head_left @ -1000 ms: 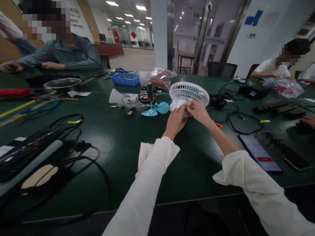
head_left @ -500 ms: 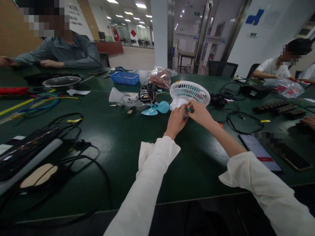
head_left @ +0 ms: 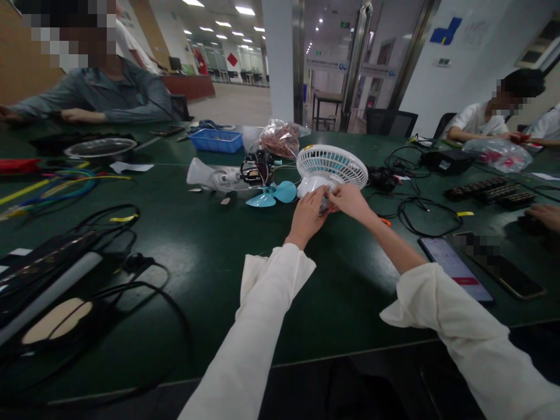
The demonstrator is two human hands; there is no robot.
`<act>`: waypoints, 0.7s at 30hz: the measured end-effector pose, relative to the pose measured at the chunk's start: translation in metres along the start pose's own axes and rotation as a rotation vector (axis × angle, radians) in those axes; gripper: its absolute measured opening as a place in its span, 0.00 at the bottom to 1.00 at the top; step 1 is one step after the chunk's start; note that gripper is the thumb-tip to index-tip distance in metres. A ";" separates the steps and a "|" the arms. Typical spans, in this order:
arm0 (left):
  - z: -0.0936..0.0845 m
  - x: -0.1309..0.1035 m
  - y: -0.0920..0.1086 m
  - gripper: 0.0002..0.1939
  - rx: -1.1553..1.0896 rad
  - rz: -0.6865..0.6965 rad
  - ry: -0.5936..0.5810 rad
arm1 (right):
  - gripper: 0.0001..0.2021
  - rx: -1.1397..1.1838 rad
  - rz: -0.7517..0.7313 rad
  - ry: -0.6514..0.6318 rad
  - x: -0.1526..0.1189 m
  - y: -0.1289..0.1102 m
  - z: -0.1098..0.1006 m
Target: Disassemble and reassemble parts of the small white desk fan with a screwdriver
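A white fan head with a round slatted grille lies on the dark green table. My left hand is closed on the fan's white housing near its lower edge. Beside it, my right hand has its fingers pinched together at the same housing; what they hold is hidden. Left of the fan head are light blue fan blades, a dark motor part with wires, and a white fan stand lying on its side.
Behind the parts are a blue tray and a clear plastic bag. Black cables and a phone lie at the right. A power strip with cords occupies the left. Other people sit across the table.
The whole view has shifted slightly, moving the scene left. The small green piece seen earlier at my right fingertips no longer shows. Another person's white sleeve has appeared behind the seated person at left.
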State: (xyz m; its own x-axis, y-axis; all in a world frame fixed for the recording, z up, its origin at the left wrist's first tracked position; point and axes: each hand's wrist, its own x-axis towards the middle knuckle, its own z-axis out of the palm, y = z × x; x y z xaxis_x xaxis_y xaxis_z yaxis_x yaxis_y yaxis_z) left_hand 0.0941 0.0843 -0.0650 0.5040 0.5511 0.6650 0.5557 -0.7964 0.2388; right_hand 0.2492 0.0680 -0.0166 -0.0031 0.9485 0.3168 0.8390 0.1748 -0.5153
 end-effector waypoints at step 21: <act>0.002 -0.001 -0.001 0.32 0.006 -0.026 -0.007 | 0.23 0.388 0.253 -0.206 0.008 0.004 0.010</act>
State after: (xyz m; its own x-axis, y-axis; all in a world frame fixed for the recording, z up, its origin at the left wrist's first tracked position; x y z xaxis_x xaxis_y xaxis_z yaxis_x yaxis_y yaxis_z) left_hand 0.0941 0.0852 -0.0670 0.4937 0.5733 0.6539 0.5724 -0.7803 0.2521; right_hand 0.2472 0.0789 -0.0239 0.0338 0.9994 0.0002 0.5635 -0.0189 -0.8259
